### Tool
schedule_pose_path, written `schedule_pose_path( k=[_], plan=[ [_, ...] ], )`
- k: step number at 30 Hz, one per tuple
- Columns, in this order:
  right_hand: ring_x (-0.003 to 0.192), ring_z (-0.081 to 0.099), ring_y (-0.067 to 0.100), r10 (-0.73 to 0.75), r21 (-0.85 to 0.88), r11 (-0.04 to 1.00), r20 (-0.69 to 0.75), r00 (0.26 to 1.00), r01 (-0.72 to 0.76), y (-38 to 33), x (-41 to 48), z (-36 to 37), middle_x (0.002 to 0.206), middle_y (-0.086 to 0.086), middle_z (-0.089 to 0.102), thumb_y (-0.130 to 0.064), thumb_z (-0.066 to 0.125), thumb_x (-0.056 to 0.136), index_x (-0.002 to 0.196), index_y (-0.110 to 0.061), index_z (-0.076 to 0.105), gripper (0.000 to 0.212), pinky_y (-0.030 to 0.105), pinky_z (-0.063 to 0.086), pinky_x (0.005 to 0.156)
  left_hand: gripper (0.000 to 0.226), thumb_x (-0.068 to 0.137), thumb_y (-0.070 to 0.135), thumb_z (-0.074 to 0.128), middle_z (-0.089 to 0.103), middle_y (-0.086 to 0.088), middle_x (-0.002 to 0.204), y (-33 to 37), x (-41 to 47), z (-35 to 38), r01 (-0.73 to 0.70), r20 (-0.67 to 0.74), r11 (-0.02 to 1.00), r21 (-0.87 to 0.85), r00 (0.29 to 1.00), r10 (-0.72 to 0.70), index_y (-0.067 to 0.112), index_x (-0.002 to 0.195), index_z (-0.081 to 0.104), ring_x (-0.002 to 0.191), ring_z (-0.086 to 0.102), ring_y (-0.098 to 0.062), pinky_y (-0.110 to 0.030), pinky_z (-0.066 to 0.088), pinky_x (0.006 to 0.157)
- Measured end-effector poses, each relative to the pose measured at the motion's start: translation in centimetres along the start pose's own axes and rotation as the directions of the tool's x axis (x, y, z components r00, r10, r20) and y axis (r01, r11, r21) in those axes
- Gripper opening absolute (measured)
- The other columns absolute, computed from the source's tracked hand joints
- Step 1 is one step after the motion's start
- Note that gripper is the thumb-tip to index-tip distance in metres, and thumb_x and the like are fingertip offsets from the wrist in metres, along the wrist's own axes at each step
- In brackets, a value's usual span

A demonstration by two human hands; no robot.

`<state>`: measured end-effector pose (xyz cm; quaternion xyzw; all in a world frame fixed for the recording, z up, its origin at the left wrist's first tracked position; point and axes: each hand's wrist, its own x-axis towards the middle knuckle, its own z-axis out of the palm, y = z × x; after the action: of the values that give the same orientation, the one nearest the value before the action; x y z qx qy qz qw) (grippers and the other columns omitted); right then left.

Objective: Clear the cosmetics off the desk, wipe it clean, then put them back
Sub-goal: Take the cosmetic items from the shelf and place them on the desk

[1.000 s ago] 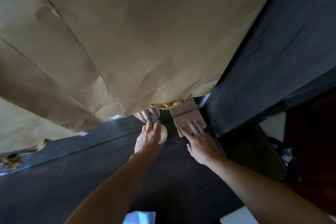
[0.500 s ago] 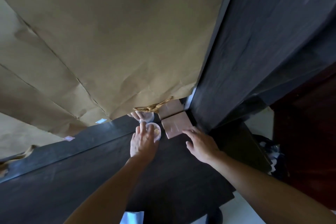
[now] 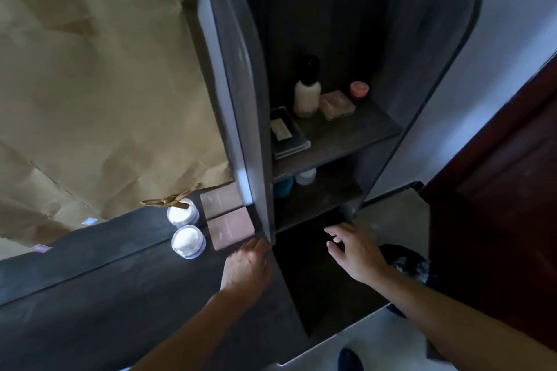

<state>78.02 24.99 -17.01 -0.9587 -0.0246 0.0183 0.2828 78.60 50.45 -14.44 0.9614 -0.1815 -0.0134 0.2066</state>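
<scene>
A clear round jar of white powder (image 3: 188,241) stands on the dark desk (image 3: 105,295) near the mirror's base. A flat pink box (image 3: 231,231) lies to its right, against the shelf unit's side panel (image 3: 253,117). Both are doubled in the mirror behind. My left hand (image 3: 245,268) rests on the desk with its fingertips just below the pink box, holding nothing. My right hand (image 3: 354,251) hovers open over the dark lower part at the foot of the shelves. On the upper shelf stand a cream bottle with a black cap (image 3: 306,90), a pink compact (image 3: 337,105), a small pink pot (image 3: 359,89) and a dark case (image 3: 286,135).
Brown paper (image 3: 99,84) covers the mirror above the desk. A lower shelf holds a blue pot (image 3: 283,187) and a white jar (image 3: 306,176). A dark red door (image 3: 506,190) is at the right. White floor shows below the desk edge.
The view has swung right and shows the shelves. My left hand has let go of the powder jar and moved right. My right hand has left the pink box and moved toward the shelves.
</scene>
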Motion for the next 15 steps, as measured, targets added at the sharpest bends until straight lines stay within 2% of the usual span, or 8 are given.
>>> schedule_pose_path(
  k=[3,6,11,15],
  plan=[
    [0.093,0.064,0.009,-0.011,0.038,0.999,-0.009,1.000,0.011,2.4,1.9,-2.5,0.107,-0.002,0.066,-0.026,0.062,0.086,0.117,-0.019,0.061,0.032,0.031,0.055,0.075,0.016,0.083,0.021,0.061,0.065,-0.001,0.092,3.8,0.9,1.1,0.110,-0.012,0.991,-0.074,0.994,-0.111,0.017,0.098,0.063,0.080,0.064,-0.023,-0.032,0.048,0.064],
    [0.095,0.065,0.018,-0.068,-0.014,0.998,-0.041,0.997,0.068,3.3,5.6,-4.0,0.111,0.001,0.064,-0.028,0.062,0.084,0.122,-0.021,0.057,0.039,0.036,0.054,0.075,0.021,0.083,0.022,0.062,0.065,-0.002,0.097,6.3,1.5,2.4,0.191,-0.046,0.976,-0.101,0.979,-0.196,0.017,0.103,0.063,0.085,0.064,-0.024,-0.033,0.050,0.070],
    [0.117,0.048,0.031,-0.122,-0.174,0.977,0.011,0.992,0.122,1.9,12.1,-3.9,0.132,0.008,0.046,-0.030,0.063,0.081,0.135,-0.024,0.041,0.058,0.041,0.048,0.089,0.018,0.082,0.020,0.065,0.066,-0.002,0.094,8.3,0.4,3.5,0.307,-0.096,0.945,-0.113,0.943,-0.318,0.015,0.099,0.065,0.082,0.064,-0.026,-0.029,0.045,0.065],
    [0.123,0.041,0.036,-0.109,-0.245,0.957,0.185,0.977,0.154,0.9,15.6,-2.0,0.140,0.014,0.036,-0.034,0.064,0.081,0.142,-0.026,0.028,0.072,0.042,0.044,0.093,0.014,0.080,0.018,0.066,0.064,-0.004,0.088,8.3,-0.3,3.7,0.334,-0.114,0.938,-0.090,0.932,-0.343,0.014,0.093,0.063,0.074,0.063,-0.030,-0.030,0.045,0.058]
  ],
)
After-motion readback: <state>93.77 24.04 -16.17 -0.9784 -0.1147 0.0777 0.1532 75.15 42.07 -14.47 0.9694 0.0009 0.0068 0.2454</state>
